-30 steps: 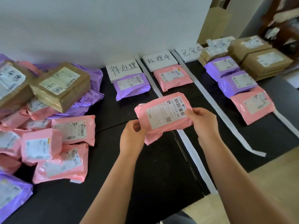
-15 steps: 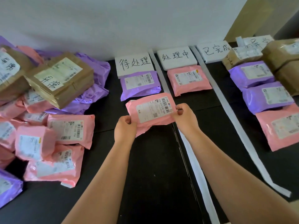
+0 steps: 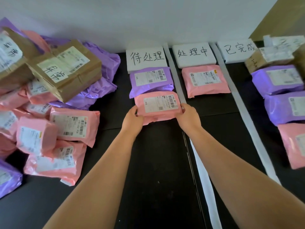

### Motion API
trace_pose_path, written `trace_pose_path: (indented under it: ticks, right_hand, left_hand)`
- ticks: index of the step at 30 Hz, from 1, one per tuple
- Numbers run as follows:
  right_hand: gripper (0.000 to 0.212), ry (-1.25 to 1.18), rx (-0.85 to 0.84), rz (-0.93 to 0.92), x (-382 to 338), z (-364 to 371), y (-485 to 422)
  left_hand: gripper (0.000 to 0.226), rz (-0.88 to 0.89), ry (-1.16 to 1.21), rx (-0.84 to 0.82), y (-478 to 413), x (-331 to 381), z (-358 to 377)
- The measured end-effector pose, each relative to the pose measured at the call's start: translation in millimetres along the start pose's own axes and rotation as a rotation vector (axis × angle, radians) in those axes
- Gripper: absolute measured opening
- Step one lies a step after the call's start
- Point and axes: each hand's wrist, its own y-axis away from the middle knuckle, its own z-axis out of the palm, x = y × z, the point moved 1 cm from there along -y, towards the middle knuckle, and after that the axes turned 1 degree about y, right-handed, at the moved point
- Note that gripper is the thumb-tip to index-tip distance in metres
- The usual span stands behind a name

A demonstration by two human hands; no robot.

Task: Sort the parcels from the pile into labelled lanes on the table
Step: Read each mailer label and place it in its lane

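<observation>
A pink parcel (image 3: 158,104) with a white shipping label lies in the first lane, just below a purple parcel (image 3: 151,81) and the white lane sign (image 3: 146,59) with handwritten characters. My left hand (image 3: 132,119) grips its left edge and my right hand (image 3: 188,115) grips its right edge. The pile (image 3: 49,104) of pink, purple and brown parcels sits at the left of the black table (image 3: 156,171).
White strips (image 3: 177,75) divide the lanes. The second lane holds a pink parcel (image 3: 204,80) under its sign (image 3: 192,52). Further right, past another strip (image 3: 239,100), lie purple parcels (image 3: 277,80), a pink one (image 3: 293,144) and brown boxes (image 3: 267,58). A white wall stands behind.
Both hands carried the pink parcel forward and down from mid-air into the first lane, setting it below the purple parcel. The view shifted left.
</observation>
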Motion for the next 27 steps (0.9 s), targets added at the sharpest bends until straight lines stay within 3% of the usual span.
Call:
trace_pose_path:
  ticks: [5, 11, 20, 27]
  right_hand:
    - [0.038, -0.033, 0.038, -0.006, -2.1, -10.7, 15.0]
    - [0.036, -0.093, 0.117, -0.144, -18.3, -17.7, 45.4]
    - [0.028, -0.112, -0.035, -0.273, -66.1, 26.0, 126.8]
    - [0.027, -0.148, -0.134, -0.252, -110.9, 101.0, 184.4]
  left_hand:
    - [0.059, -0.061, 0.027, 0.027, 17.0, -5.1, -4.8]
    - [0.052, -0.071, 0.075, 0.152, 65.8, -19.4, -28.9]
    - [0.036, -0.075, 0.042, 0.362, 123.8, -74.5, -102.2]
    - [0.043, -0.113, 0.048, 0.363, 137.4, -130.2, -187.7]
